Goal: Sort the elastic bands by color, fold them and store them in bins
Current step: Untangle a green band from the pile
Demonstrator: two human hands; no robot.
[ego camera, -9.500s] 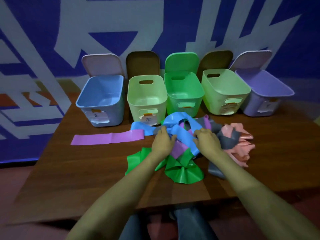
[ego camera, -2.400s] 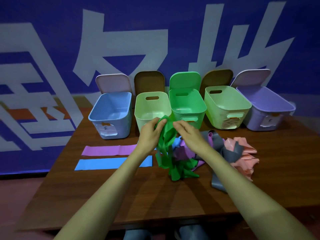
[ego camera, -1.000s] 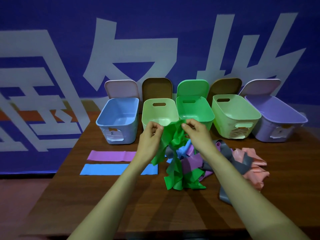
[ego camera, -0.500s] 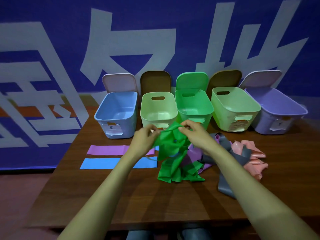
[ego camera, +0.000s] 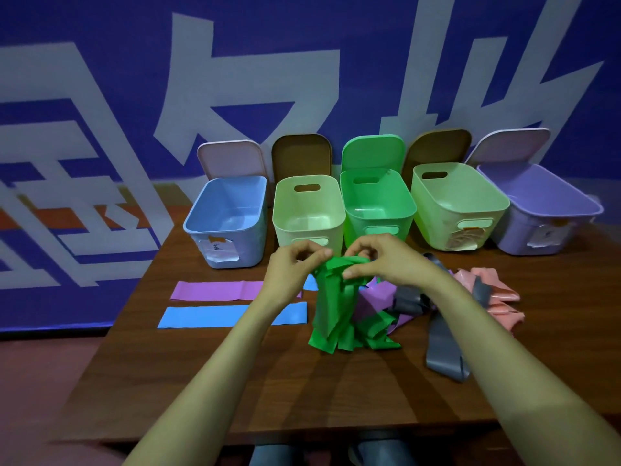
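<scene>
My left hand (ego camera: 295,264) and right hand (ego camera: 386,260) are raised above the wooden table (ego camera: 235,381), just in front of the bins. Both hands grasp the upper end of the green elastic band (ego camera: 336,307): fingers and thumbs are curled and pinch the bunched material between them. The band hangs down from this grip, and its crumpled lower end rests on the table.

To the left, a purple band (ego camera: 208,290) and a blue band (ego camera: 208,317) lie flat and parallel, purple farther from me.

To the right, a tangled pile holds a crumpled purple band (ego camera: 376,297), a grey band (ego camera: 443,351) and pink bands (ego camera: 497,297).

Five open bins stand in a row at the far edge: blue bin (ego camera: 228,213), pale green bin (ego camera: 307,210), green bin (ego camera: 376,203), light green bin (ego camera: 453,203), purple bin (ego camera: 537,210).
</scene>
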